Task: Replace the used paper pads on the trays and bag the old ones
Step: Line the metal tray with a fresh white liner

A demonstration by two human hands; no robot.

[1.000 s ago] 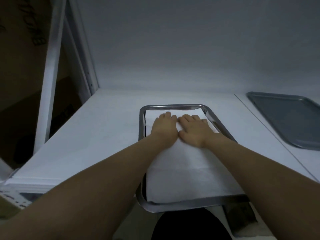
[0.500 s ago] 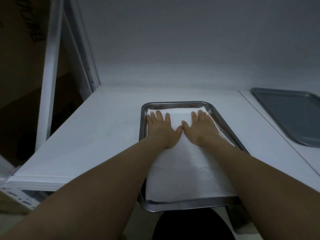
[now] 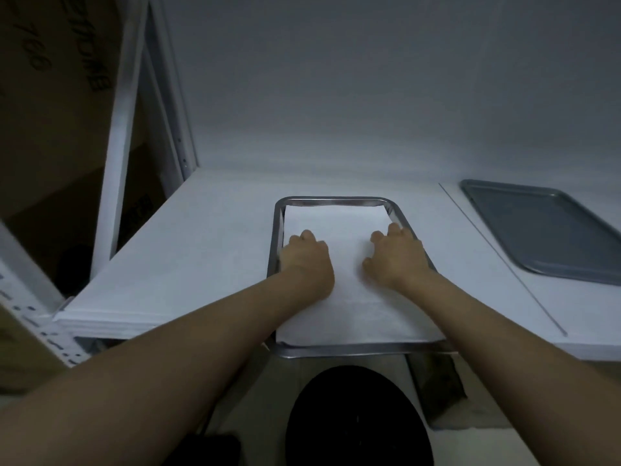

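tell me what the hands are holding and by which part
Cannot be told: left hand and right hand rest on the paper pad near its side edges, fingers curled, no clear grip.

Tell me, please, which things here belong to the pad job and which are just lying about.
Job: pad, steel tray under it, left hand and right hand on the pad, bare tray at right.
Lying about: cardboard box, white post, black round object below.

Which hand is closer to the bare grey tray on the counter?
Right. The right hand rests on the right side of the paper pad, toward the bare tray; the left hand rests at its left edge, farther off.
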